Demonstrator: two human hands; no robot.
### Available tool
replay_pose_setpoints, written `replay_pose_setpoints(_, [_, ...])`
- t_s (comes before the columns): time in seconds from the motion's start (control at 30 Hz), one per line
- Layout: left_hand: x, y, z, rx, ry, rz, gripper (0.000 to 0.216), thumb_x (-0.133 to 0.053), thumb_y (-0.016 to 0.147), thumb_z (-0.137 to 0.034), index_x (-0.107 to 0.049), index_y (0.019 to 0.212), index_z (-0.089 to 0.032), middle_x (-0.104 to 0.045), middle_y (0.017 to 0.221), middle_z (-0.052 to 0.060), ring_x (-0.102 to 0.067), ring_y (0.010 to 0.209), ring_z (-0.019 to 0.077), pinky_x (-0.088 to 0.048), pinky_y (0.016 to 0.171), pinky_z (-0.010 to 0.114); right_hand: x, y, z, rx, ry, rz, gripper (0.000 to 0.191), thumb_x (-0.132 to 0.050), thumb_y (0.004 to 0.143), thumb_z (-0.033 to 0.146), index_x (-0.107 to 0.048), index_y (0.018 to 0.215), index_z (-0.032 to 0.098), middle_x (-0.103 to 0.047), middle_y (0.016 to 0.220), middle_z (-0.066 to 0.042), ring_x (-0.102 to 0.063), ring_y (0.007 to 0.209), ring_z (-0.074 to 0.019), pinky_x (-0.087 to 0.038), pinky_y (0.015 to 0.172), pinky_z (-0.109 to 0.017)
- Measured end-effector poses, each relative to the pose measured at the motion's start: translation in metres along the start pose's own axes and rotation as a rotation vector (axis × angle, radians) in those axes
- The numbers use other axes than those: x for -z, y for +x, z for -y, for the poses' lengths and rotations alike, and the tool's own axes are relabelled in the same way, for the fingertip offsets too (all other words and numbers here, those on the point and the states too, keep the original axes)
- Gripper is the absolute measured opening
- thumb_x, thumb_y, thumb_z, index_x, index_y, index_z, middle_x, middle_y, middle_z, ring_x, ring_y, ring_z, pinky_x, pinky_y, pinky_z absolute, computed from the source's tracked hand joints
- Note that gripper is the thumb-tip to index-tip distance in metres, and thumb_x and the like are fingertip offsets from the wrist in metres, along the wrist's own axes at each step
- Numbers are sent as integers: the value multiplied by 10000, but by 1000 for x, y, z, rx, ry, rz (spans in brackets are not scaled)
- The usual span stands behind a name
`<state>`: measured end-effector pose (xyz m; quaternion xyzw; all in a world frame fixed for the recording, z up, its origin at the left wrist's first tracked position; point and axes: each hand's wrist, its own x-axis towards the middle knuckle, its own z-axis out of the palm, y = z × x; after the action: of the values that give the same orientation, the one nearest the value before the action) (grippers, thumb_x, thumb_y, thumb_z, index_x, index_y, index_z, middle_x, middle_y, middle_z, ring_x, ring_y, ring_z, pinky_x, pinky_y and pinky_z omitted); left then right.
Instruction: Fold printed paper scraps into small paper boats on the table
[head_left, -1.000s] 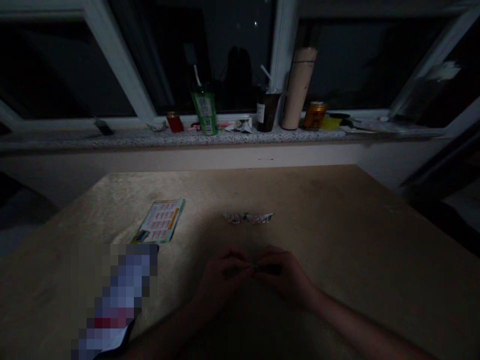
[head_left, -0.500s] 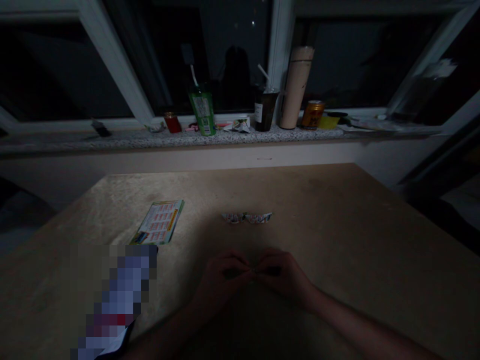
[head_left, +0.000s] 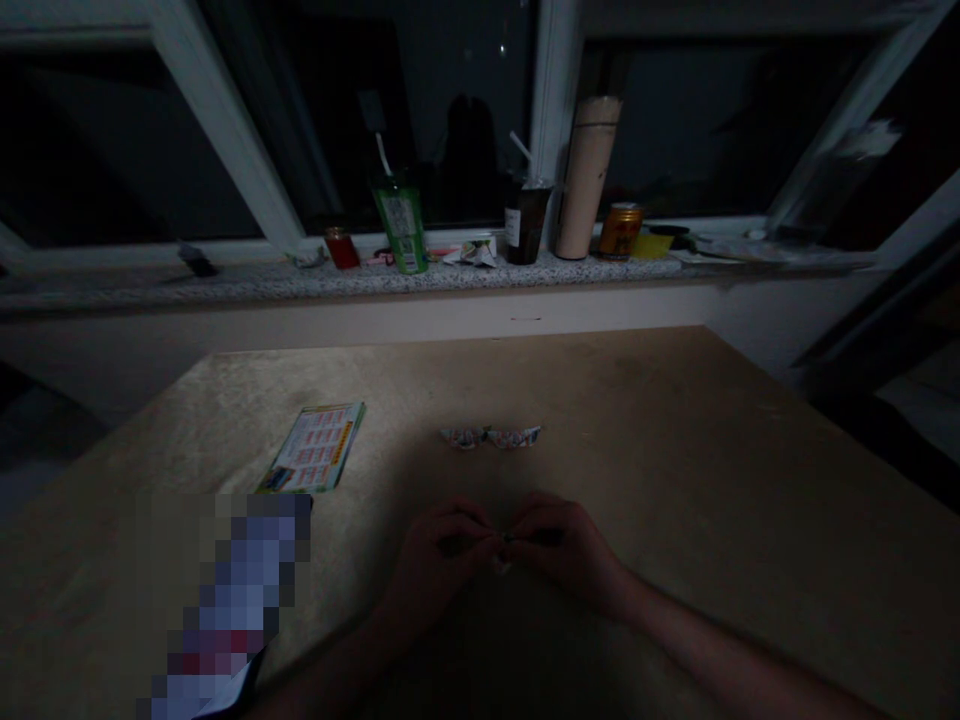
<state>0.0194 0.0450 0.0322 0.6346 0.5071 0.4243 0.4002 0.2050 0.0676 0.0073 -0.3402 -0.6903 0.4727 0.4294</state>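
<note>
Two hands meet at the near middle of the tan worktop: the left hand and the right hand are drawn together fingertip to fingertip, pinching a tiny piece between them; the dim light hides what it is. Just beyond the hands, two small folded paper shapes lie end to end, touching. Farther left lies a printed card, flat on the worktop. On the far window sill stand a green bottle, a dark cup with a straw, a tall pale flask, an orange can and a small red jar.
</note>
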Motion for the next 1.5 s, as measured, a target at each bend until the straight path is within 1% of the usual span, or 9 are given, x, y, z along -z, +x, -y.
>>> replay_pose_setpoints(0.27, [2,0,4,28,3,-31,70,-651,748,-275,-668,696,-232,-665,870,19,-627,833,203,-471,781,314,3,2,-4,-10,30,-71,236,-724,755,401,-700,663,185,-615,699,-32,-583,643,-138,-435,546,-233])
replay_pose_setpoints(0.37, [1,0,5,44,-2,5,69,-597,786,-281,-640,790,-227,-681,941,32,-634,898,217,-471,832,336,3,2,-6,-11,47,-87,233,-725,753,403,-686,672,188,-622,715,-30,-589,653,-140,-444,555,-237])
replay_pose_setpoints(0.5, [0,-1,3,56,16,88,178,-517,834,-253,-644,958,-243,-692,1005,20,-635,942,215,-468,854,333,4,2,-5,-10,37,-89,240,-707,770,405,-678,673,188,-625,714,-28,-589,655,-138,-442,557,-238])
replay_pose_setpoints(0.8, [1,-5,-6,90,99,111,210,-452,874,-282,-657,852,-243,-691,827,-13,-634,818,207,-455,768,301,6,3,-2,-64,-8,-129,273,-690,768,438,-649,673,186,-597,719,-25,-566,655,-145,-430,546,-246])
replay_pose_setpoints(0.87, [1,-5,-8,107,99,116,189,-481,867,-308,-652,841,-233,-682,776,-10,-635,755,204,-465,710,296,6,3,-2,-76,-11,-133,262,-685,775,423,-648,681,182,-590,724,-26,-558,653,-144,-425,542,-245])
replay_pose_setpoints(0.97, [-1,-5,-8,135,76,131,128,-629,782,-319,-631,859,-216,-689,766,-3,-647,710,205,-482,642,283,7,3,-1,-83,13,-140,244,-685,777,407,-651,691,182,-600,752,-33,-568,680,-149,-436,563,-245])
replay_pose_setpoints(1.07, [-2,-5,-6,153,50,113,237,-732,679,-263,-607,873,-207,-703,824,12,-663,779,220,-501,697,295,6,3,0,-85,60,-127,249,-686,775,418,-647,699,185,-634,866,-54,-598,758,-161,-460,607,-248])
replay_pose_setpoints(1.17, [-2,-5,-3,179,51,67,246,-753,667,-255,-612,861,-199,-709,837,23,-665,798,232,-503,727,316,4,2,0,-107,108,-119,276,-683,774,434,-615,690,180,-649,918,-62,-608,765,-159,-465,614,-245])
replay_pose_setpoints(1.5, [0,-4,-3,264,12,-73,245,-766,636,-324,-618,785,-198,-715,828,32,-668,789,255,-510,706,336,3,0,-1,-233,111,-117,338,-654,761,519,-581,751,189,-677,811,-41,-603,673,-150,-470,596,-256])
